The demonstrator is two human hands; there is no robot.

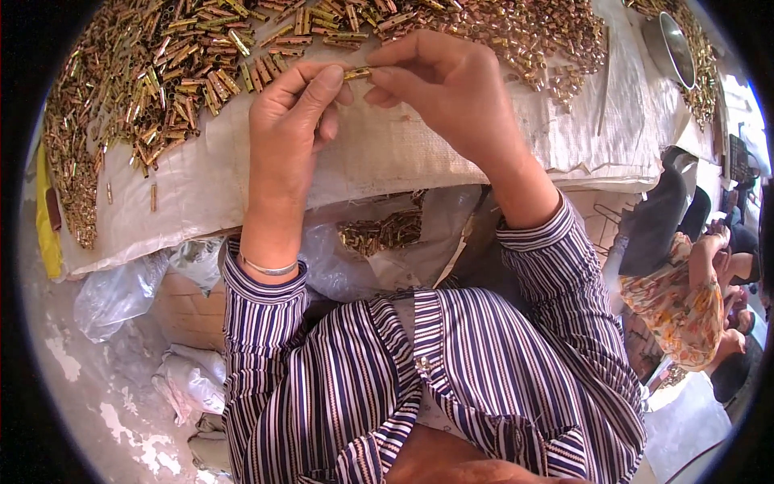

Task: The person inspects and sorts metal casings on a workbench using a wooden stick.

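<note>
A small brass-coloured metal tube (357, 73) lies level between my hands, above the near side of the cloth-covered table. My left hand (292, 109) pinches its left end between thumb and fingers. At its right end, the thumb and fingers of my right hand (451, 93) close on it, and the fingertips hide what is there. Just beyond my left hand spreads a heap of similar metal tubes (173, 77). Past my right hand lies a pile of much smaller copper-coloured pieces (524, 40).
White woven sheeting (379, 153) covers the table. A round metal bowl (667, 50) stands at the far right. Below the table edge, more metal parts (383, 232) lie beside clear plastic bags (121, 294). Another person in a flowered garment (677, 302) sits at the right.
</note>
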